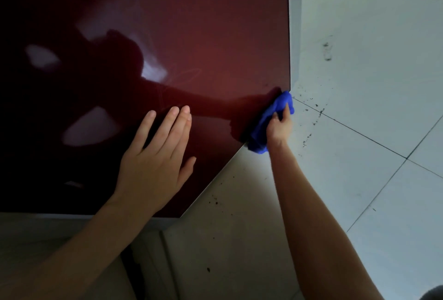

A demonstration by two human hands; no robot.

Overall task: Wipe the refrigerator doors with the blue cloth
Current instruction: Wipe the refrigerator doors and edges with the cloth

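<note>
A glossy dark red refrigerator door [203, 35] fills the upper left of the head view, with reflections of my arms on it. My left hand [155, 158] lies flat on the door with straight fingers. My right hand [279, 127] grips a bunched blue cloth [266, 122] and holds it against the door's lower right corner, just above the floor. Part of the cloth is hidden behind my fingers.
A pale tiled floor [359, 155] with dark grout lines spreads to the right and below. Small dark specks [311, 117] dot the floor near the door's corner. A grey metal edge [295, 23] runs down the door's right side.
</note>
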